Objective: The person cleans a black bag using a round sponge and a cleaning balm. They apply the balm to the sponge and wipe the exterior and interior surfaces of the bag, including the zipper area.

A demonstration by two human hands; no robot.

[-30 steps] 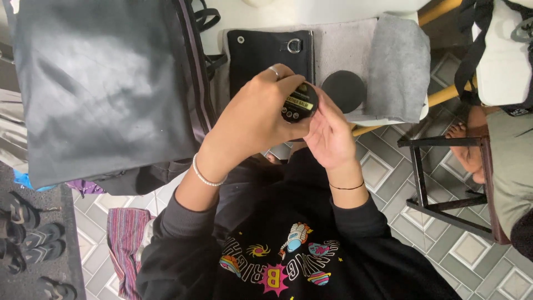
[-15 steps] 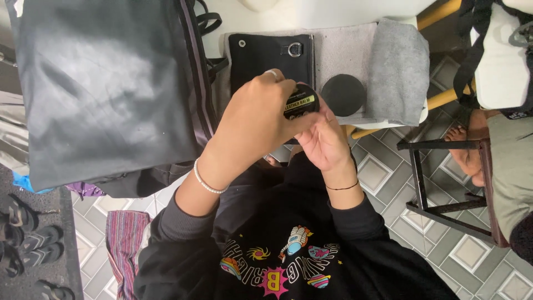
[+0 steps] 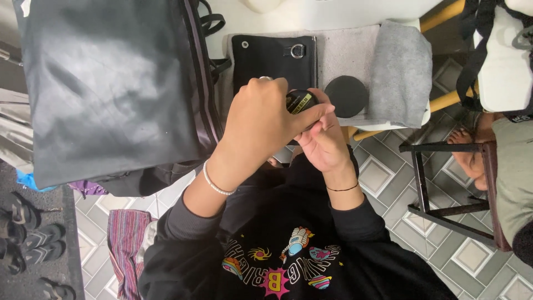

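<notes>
Both hands are closed on a small black jar (image 3: 301, 101): the left hand (image 3: 261, 119) is wrapped over it, the right hand (image 3: 323, 141) cups it below. Its black lid (image 3: 346, 95) already lies off on the grey cloth (image 3: 400, 72).

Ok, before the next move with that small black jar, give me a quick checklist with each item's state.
1. Both hands on the small black jar: ok, left hand grips from above, right hand supports from below.
2. Jar open or shut: cannot tell, fingers cover its top.
3. Black round disc lying flat on the grey cloth: ok, apart from the hands.
4. Black pouch behind the jar undisturbed: ok.
5. Large black bag away from the hands: ok, beside the left forearm, not touching the jar.
</notes>
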